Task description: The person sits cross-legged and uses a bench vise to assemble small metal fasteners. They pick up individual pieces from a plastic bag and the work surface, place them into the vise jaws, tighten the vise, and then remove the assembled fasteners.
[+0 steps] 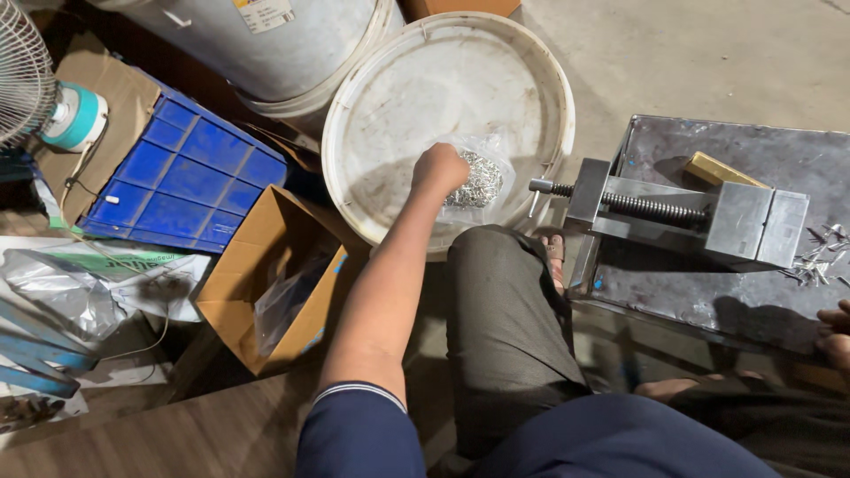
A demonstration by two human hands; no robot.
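Buckets first — a grey drum (266,44) at the top, and beside it a wide white bucket (372,133) lying open to the camera. Right of that, a steel plate (735,292) bears a grey vise (691,212). Inside the white bucket sits a clear plastic bag of small metal pieces (482,181). The left hand (439,168) reaches in, fingers curled into the bag's mouth — grip itself hidden. The right hand (837,341), at the frame's edge, is too cut off to tell its fingers.

A workshop: steel vise (682,212), metal scraps (819,257).
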